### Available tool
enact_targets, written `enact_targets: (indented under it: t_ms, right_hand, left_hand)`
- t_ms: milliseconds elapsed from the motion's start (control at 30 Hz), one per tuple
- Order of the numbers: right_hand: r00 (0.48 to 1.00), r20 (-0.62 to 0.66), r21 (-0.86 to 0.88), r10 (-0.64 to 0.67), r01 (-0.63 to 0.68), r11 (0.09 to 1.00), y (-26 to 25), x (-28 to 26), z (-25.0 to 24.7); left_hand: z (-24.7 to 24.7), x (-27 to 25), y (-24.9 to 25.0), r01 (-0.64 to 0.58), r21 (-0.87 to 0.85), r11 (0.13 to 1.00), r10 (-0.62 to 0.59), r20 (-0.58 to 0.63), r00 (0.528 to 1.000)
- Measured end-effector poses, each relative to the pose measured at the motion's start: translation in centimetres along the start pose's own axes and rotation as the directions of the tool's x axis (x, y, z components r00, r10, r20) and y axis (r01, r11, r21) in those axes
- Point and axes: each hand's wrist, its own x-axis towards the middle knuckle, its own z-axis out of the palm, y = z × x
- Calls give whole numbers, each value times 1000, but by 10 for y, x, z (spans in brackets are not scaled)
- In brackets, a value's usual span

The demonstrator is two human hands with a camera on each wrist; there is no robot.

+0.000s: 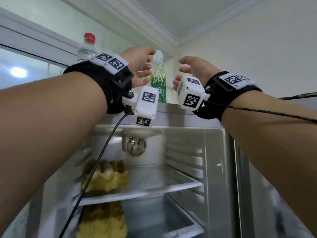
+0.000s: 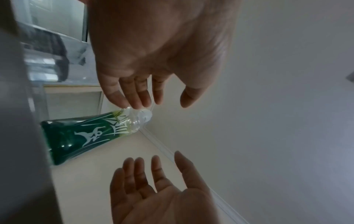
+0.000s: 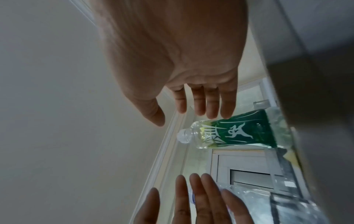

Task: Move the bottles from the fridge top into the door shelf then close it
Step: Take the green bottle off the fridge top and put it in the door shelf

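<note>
Fridge top [image 1: 173,107]: green-labelled bottle [image 1: 158,83] and red-capped bottle [image 1: 86,48] are stood upright.
Left hand [image 1: 137,66]: fingers spread, nothing held.
Right hand [image 1: 193,69]: fingers spread, nothing held.

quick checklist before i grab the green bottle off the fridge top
1. Green bottle upright on the fridge top: ok.
2. Left hand open and empty: ok.
3. Right hand open and empty: ok.
4. Hands on either side of the bottle, not yet gripping: ok.
5. Red-capped bottle out of the way, behind the left wrist: ok.
6. Room on the door shelf: cannot tell, out of view.
</note>
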Motion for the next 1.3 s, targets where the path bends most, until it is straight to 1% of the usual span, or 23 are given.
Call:
enact_targets:
  t_ms: [33, 100, 200, 300, 433, 500, 600, 700, 833, 1000, 1133, 1233, 1300]
  right_hand:
    - [1000, 11, -26, -7, 7, 1000, -2, 4, 4]
    - [1000, 6, -68, -2, 2, 998, -3, 15, 6]
    - [999, 37, -140, 9, -3, 990, -2, 30, 13]
    - [999, 50, -170, 21, -13, 985, 3, 42, 18]
    - [997, 42, -260, 63, -50, 964, 10, 48, 16]
    - [996, 80, -269, 41, -18, 963, 13, 44, 13]
    - [993, 121, -250, 6, 24, 968, 17, 42, 14]
    - [993, 120, -214, 5, 21, 977, 19, 48, 15]
    - [984, 155, -219, 84, -49, 974, 20, 57, 13]
    - [979, 160, -204, 126, -92, 975, 20, 64, 14]
    - [992, 100, -168, 79, -62, 984, 18, 62, 16]
    - [997, 71, -141, 36, -26, 990, 17, 58, 17]
    - [996, 82, -69, 28, -22, 997, 18, 54, 18]
  left_hand:
    - [1, 4, 2, -9, -12, 1000, 9, 0, 1000]
    - [2, 18, 5, 7, 20, 1000, -7, -11, 1000]
    - [5, 36, 6, 27, 78, 997, -28, 8, 1000]
    - [8, 48, 6, 57, 125, 991, -64, 50, 997]
    - [14, 56, 2, 80, 175, 981, -94, 74, 993]
    - [14, 63, -1, 68, 184, 981, -79, 53, 995]
    - [16, 70, -7, 79, 196, 977, -89, 43, 995]
    - [20, 74, -12, 101, 210, 972, -125, 104, 987]
    - [22, 77, -18, 103, 224, 969, -138, 145, 980]
    - [23, 68, -19, 48, 183, 982, -64, 87, 994]
    - [26, 58, -19, 8, 140, 990, -17, 61, 998]
    - [26, 54, -19, 20, 97, 995, -25, 50, 998]
    - [27, 50, -19, 28, 90, 996, -33, 59, 998]
